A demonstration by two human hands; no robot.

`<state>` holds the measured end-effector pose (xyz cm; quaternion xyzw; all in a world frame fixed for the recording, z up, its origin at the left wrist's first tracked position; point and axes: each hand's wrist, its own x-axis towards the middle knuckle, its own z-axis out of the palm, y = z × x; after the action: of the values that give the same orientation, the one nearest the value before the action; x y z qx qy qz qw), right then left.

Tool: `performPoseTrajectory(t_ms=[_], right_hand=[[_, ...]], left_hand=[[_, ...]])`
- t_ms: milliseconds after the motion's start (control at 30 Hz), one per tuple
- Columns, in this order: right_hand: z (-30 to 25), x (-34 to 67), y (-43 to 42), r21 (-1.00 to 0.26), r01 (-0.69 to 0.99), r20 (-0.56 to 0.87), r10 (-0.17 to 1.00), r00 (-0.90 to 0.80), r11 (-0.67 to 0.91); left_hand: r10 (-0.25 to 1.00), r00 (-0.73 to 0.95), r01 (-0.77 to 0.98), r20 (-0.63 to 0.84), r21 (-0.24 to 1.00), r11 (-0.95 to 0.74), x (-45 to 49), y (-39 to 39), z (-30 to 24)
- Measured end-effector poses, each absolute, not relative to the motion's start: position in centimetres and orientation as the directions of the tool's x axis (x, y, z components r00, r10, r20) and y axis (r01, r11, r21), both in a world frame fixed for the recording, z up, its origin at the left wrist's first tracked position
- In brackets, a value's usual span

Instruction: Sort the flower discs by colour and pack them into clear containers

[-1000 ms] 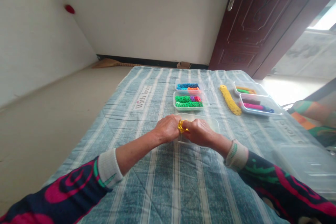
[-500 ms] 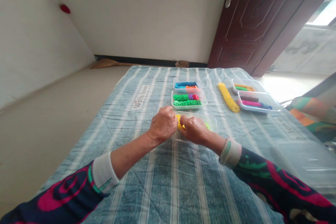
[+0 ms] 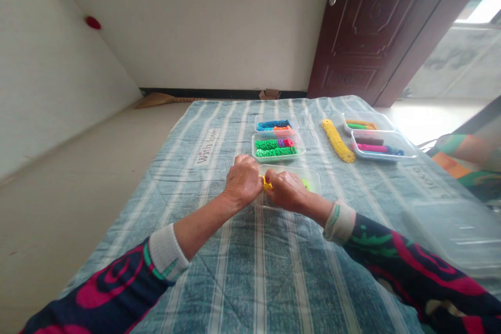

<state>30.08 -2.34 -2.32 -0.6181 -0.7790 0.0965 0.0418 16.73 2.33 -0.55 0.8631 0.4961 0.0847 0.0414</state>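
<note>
My left hand is closed on the left end of a yellow crocheted piece. My right hand has its fingers closed on the same piece, just to the right. Both hands are over the nearest clear plastic container, and only a short yellow stretch shows between them. Inside that container, a lime-green piece peeks out past my right hand. The rest of the contents is hidden under my hands.
Beyond are a container with green crocheted strips and one with blue and orange strips. A yellow crocheted strip lies on the striped cloth. Two more filled containers stand right; a clear lid-like plastic piece lies nearer.
The view has shifted slightly. Both hands keep hold of the yellow piece over the container, and less yellow shows between them than before.
</note>
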Motion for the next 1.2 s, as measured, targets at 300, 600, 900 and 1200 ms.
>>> performPoseTrajectory(t_ms=[300, 600, 900, 1200], right_hand=[[-2.5, 30.1, -2.1, -0.226, 0.953, -0.05, 0.974, -0.22, 0.203], [-2.2, 29.7, -2.3, -0.288, 0.941, -0.04, 0.98, -0.196, 0.176], [-2.0, 29.4, -2.0, -0.305, 0.941, -0.064, 0.983, -0.171, 0.144], [-2.7, 30.3, -2.1, -0.331, 0.914, -0.017, 0.967, -0.256, 0.236]], left_hand=[[0.815, 0.558, 0.777, 0.158, 0.244, -0.58, 15.7, 3.0, -1.9], [0.775, 0.631, 0.738, 0.043, 0.276, -0.616, 16.3, 3.0, -2.5], [0.771, 0.636, 0.686, 0.034, 0.432, -0.585, 15.2, 2.8, -2.6], [0.775, 0.632, 0.689, 0.017, 0.446, -0.571, 14.9, 2.7, -2.4]])
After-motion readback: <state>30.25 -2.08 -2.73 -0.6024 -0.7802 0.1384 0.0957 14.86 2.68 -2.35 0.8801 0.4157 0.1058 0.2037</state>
